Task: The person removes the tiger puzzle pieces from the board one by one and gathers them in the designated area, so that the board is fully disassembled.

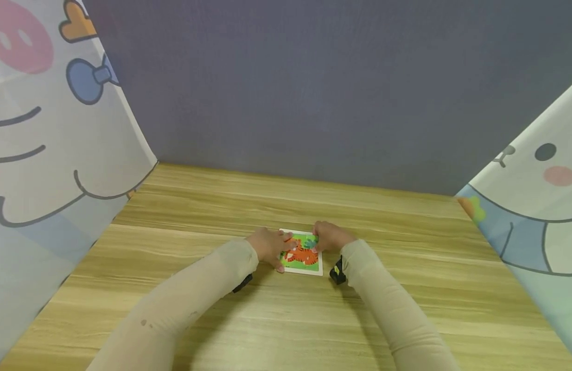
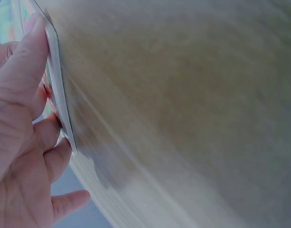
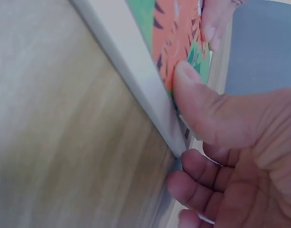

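A small square puzzle board (image 1: 321, 268) with a white rim lies flat on the wooden table, showing an orange striped tiger (image 1: 302, 255) on green. My left hand (image 1: 267, 245) spreads over its left side, fingers resting on the picture and the thumb at the near left corner. In the left wrist view that thumb (image 2: 29, 52) lies along the pale rim. My right hand (image 1: 332, 237) is at the far right corner and pinches a puzzle piece (image 3: 184, 121) there, thumb on the picture side. Its other fingers (image 3: 183, 187) curl beside the corner, partly hiding the piece.
The wood-grain table (image 1: 286, 319) stretches out on all sides of the board. A dark grey panel (image 1: 286, 93) rises behind it. Cartoon-printed cloths (image 1: 45, 123) hang at the left and right. Black wrist straps (image 1: 338, 272) show under the pale sleeves.
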Demonstrator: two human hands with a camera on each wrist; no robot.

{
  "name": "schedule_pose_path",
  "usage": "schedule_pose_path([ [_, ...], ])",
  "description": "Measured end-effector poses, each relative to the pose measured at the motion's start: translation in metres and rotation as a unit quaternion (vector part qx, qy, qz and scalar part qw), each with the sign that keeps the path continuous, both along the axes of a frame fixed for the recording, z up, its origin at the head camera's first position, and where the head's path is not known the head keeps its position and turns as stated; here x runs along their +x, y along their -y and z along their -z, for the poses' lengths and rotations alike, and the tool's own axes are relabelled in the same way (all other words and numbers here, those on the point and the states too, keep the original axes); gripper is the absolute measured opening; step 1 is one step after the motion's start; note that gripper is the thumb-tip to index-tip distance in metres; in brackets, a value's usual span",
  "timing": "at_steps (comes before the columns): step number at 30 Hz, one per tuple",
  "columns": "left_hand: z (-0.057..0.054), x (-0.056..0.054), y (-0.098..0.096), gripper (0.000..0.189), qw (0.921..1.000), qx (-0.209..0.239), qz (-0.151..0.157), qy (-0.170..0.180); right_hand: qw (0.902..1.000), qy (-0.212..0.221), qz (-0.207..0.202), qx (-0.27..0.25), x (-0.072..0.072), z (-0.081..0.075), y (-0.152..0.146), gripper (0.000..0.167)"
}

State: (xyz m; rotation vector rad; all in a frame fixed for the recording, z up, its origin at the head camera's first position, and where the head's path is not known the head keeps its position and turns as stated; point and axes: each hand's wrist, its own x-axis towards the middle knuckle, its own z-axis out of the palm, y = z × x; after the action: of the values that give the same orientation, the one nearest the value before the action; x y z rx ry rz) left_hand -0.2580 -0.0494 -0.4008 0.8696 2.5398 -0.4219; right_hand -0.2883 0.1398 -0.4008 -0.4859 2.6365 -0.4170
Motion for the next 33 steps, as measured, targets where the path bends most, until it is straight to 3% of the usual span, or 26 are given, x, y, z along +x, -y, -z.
schedule_pose_path([
  [7, 0.001, 0.000, 0.000, 0.086, 1.0000, -0.003, -0.007, 0.002, 0.9986, 0.008, -0.011, -0.051, 0.001, 0.004, -0.003, 0.028],
  [12, 0.002, 0.000, 0.001, 0.087, 0.9999, 0.005, -0.012, 0.007, 0.9908, 0.001, -0.005, -0.135, 0.000, 0.010, -0.011, 0.031],
  [16, 0.002, 0.000, 0.001, 0.087, 0.9998, 0.007, -0.013, 0.011, 0.9796, 0.015, 0.012, -0.200, 0.001, 0.014, -0.018, 0.033],
  [25, 0.001, 0.001, 0.000, 0.085, 0.9998, -0.007, -0.010, 0.014, 0.9567, 0.025, 0.078, -0.280, 0.005, 0.022, -0.027, 0.034],
  [33, 0.000, 0.002, 0.000, 0.085, 0.9998, 0.005, -0.017, 0.012, 0.9217, 0.046, 0.154, -0.353, 0.006, 0.027, -0.037, 0.039],
])
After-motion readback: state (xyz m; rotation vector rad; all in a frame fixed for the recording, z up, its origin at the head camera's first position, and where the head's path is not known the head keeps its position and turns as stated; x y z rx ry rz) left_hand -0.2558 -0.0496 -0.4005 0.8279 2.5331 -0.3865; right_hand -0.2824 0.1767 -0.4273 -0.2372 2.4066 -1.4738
